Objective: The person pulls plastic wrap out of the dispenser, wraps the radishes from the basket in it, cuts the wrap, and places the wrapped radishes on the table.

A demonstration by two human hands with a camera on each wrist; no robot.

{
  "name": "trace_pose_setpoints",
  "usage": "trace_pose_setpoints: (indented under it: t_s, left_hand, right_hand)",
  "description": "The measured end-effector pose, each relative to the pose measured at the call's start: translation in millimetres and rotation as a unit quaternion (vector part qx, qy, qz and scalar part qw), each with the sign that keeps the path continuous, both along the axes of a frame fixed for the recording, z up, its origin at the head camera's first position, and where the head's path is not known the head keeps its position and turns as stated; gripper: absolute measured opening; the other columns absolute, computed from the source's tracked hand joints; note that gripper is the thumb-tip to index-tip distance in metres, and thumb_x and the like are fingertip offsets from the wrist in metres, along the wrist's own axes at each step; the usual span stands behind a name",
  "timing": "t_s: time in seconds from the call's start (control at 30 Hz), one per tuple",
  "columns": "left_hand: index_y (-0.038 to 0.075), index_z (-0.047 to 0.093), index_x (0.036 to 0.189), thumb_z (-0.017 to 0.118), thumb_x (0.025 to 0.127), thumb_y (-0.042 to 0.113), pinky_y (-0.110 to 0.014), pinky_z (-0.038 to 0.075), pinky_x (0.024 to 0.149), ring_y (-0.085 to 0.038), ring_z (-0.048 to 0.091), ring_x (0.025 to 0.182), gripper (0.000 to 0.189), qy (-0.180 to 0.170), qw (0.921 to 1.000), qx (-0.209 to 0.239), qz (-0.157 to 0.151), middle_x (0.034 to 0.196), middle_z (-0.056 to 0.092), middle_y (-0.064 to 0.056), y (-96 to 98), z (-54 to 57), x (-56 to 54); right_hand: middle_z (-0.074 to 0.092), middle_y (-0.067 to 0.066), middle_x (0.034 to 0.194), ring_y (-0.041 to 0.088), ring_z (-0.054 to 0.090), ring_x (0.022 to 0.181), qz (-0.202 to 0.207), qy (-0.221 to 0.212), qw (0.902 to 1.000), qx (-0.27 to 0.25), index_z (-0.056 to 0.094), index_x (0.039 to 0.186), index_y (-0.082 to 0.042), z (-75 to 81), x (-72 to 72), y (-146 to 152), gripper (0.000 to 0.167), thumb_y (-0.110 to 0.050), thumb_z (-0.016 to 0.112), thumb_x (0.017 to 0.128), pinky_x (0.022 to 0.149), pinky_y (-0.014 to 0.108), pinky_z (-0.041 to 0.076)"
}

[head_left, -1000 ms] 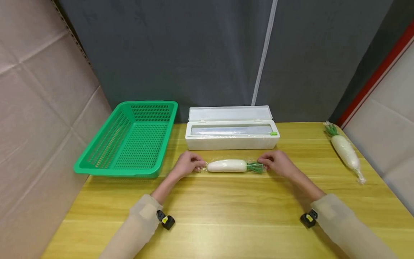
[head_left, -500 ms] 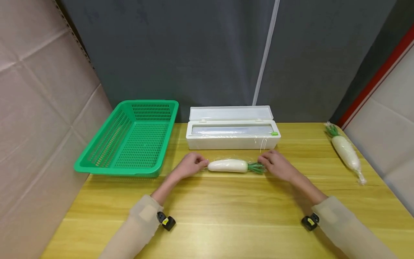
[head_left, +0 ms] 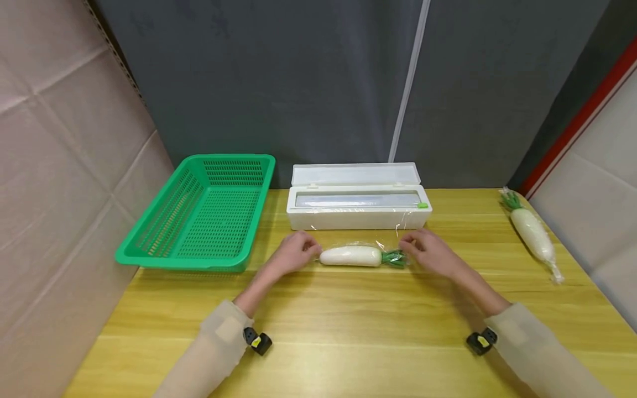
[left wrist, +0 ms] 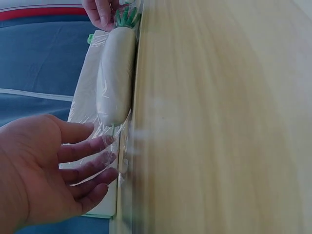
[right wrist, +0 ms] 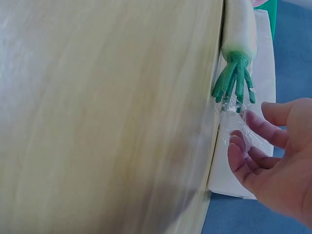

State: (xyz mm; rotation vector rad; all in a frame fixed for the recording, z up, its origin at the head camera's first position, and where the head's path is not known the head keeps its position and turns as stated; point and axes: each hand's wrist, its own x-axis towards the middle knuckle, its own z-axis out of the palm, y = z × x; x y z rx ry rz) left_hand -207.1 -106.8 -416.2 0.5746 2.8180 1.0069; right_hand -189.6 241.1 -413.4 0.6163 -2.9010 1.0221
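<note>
glossy plastic film (left wrist: 107, 129) wraps the smooth radish (head_left: 350, 256).

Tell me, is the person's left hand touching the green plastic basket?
Apart. The head view shows it: a strip of bare wooden tabletop lies between the left hand and the green plastic basket.

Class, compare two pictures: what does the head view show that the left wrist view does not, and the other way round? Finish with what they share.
Only the head view: the green basket and a second white radish, lying far right.

Only the left wrist view: the palm side of the left hand, its thumb apart from its fingers.

Both: the film-covered radish between the hands, the white box, the right hand and the wooden table.
</note>
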Motion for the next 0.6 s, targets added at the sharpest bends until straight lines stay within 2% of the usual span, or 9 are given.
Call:
trace_pose_setpoints:
  t_s: [0.1, 0.33, 0.47, 0.6]
  left_hand:
    - [0.002, 0.075, 0.100, 0.067, 0.098, 0.017, -0.041, 0.051, 0.086, -0.023, 0.060, 0.094, 0.018, 0.010, 0.9999, 0.008, 0.001, 0.097, 0.066, -0.008, 1.8, 2.4, 1.7]
    - [0.002, 0.071, 0.105, 0.065, 0.098, 0.012, -0.043, 0.051, 0.094, -0.027, 0.060, 0.105, 0.013, 0.031, 0.9972, 0.067, 0.011, 0.107, 0.065, -0.011, 6.8, 7.2, 3.1]
    - [0.001, 0.070, 0.108, 0.064, 0.099, 0.011, -0.042, 0.050, 0.094, -0.026, 0.059, 0.105, 0.015, 0.051, 0.9951, 0.084, 0.008, 0.108, 0.066, -0.011, 10.8, 10.3, 2.0]
    - [0.002, 0.070, 0.110, 0.063, 0.100, 0.011, -0.041, 0.050, 0.093, -0.024, 0.059, 0.104, 0.016, 0.073, 0.9927, 0.096, 0.000, 0.108, 0.067, -0.009, 16.2, 12.3, -1.6]
  right_hand:
    - [0.062, 0.010, 0.101, 0.020, 0.057, 0.084, -0.002, 0.006, 1.0000, -0.004, 0.072, 0.105, -0.001, 0.4, -0.1, 2.7, 0.020, -0.018, 0.061, 0.103, 0.075, 0.038, 0.048]
    - [0.062, 0.013, 0.104, 0.026, 0.060, 0.088, -0.011, 0.017, 0.9995, -0.024, 0.069, 0.108, 0.001, 6.3, -3.1, 8.4, 0.019, -0.015, 0.062, 0.102, 0.077, 0.040, 0.052]
    - [0.064, 0.015, 0.103, 0.027, 0.062, 0.088, -0.010, 0.051, 0.9977, -0.043, 0.069, 0.105, 0.002, 11.0, -5.9, 12.2, 0.013, -0.008, 0.067, 0.097, 0.074, 0.033, 0.053]
    - [0.065, 0.017, 0.103, 0.028, 0.061, 0.088, -0.017, 0.087, 0.9944, -0.058, 0.068, 0.105, 0.004, 15.4, -10.3, 18.3, 0.013, -0.004, 0.070, 0.095, 0.072, 0.027, 0.052]
